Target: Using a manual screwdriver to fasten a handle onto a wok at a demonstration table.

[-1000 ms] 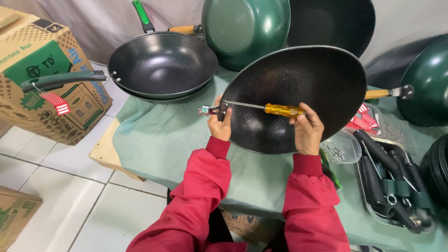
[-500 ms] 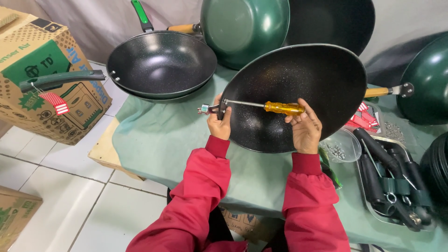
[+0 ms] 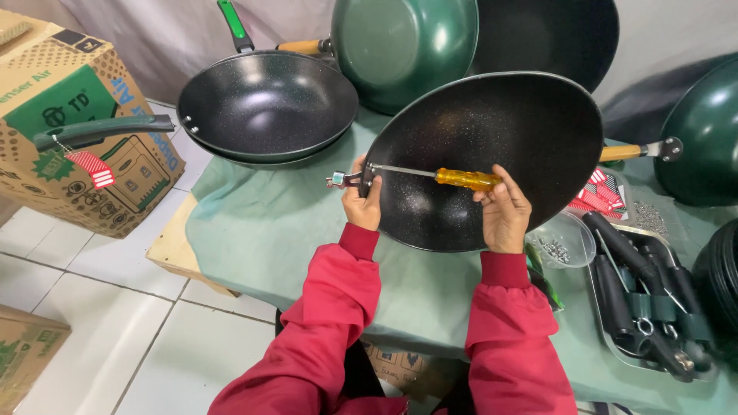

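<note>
Left hand [image 3: 361, 204] closed on the rim of the black wok [image 3: 492, 154], right at the small metal bracket [image 3: 339, 180] that sticks out from the edge. Wok is tilted up on its side, inner face toward the camera, over the green-covered worktop [image 3: 261, 238]. Right hand [image 3: 503, 211] gripping the yellow handle of a screwdriver [image 3: 461, 178]; shaft lies across the wok's inside, tip at the rim by the left fingers (exact contact point hidden). Behind to the left: stacked black woks [image 3: 265, 104] with a green handle, plus a green pan [image 3: 403, 46] leaning upright. Right side: clear bowl of screws [image 3: 565, 242] just beside the right hand, then a metal tray of black handles [image 3: 646, 300]. Cardboard box [image 3: 77, 131] on the floor to the left.
</note>
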